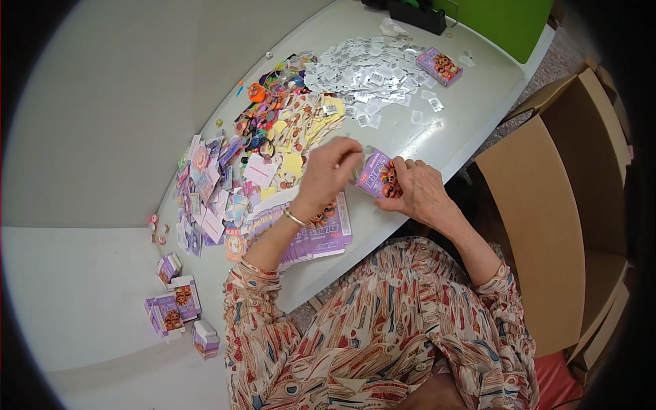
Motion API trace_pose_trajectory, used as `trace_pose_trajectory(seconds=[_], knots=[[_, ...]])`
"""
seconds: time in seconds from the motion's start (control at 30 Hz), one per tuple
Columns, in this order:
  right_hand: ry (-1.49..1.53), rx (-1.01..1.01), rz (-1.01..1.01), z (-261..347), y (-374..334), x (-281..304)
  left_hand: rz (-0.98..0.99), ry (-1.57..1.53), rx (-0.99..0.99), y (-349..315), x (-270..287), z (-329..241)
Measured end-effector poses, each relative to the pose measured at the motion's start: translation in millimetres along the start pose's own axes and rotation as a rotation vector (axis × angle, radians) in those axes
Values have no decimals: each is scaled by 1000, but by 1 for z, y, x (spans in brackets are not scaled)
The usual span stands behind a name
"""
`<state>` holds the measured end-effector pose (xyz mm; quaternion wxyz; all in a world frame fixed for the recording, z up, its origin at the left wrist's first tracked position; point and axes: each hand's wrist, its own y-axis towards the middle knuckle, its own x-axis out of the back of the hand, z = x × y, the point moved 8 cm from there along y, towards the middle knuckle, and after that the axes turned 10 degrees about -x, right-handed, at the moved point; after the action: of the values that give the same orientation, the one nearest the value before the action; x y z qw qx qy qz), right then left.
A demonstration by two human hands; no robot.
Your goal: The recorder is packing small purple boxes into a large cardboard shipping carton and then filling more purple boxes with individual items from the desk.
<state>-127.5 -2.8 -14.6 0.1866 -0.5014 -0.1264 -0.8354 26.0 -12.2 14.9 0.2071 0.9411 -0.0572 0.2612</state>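
My right hand point(427, 195) grips a small purple carton point(372, 179) printed with a colourful cartoon figure, tilted above the table edge. Close to the carton's far left end, where a flap seems to stand up, is my left hand point(331, 167). Its fingers are curled together in a pinch; whatever they hold is hidden. Under my left forearm lies a fanned stack of flat purple cartons point(321, 236). Beyond it spread yellow printed cards point(294, 164), a heap of small colourful trinkets point(263, 113) and a pile of white labels point(372, 72).
One closed purple box point(439, 66) lies beside the labels. Mixed cards point(205, 184) are heaped at the left, with several purple boxes point(181, 297) nearer me. A black tape dispenser point(417, 15) stands at the far edge. An open cardboard box point(540, 219) is on my right.
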Motion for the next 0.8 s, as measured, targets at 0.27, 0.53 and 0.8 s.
trace_pose_trajectory(seconds=[0.27,0.53,0.8], knots=[[45,-31,-11,-8,-2,0,123,296,-124,6,-18,-20],[182,-125,-42,-25,2,7,-91,367,-1,59,42,61],[579,-313,0,-43,7,11,-108,846,-194,68,36,105]])
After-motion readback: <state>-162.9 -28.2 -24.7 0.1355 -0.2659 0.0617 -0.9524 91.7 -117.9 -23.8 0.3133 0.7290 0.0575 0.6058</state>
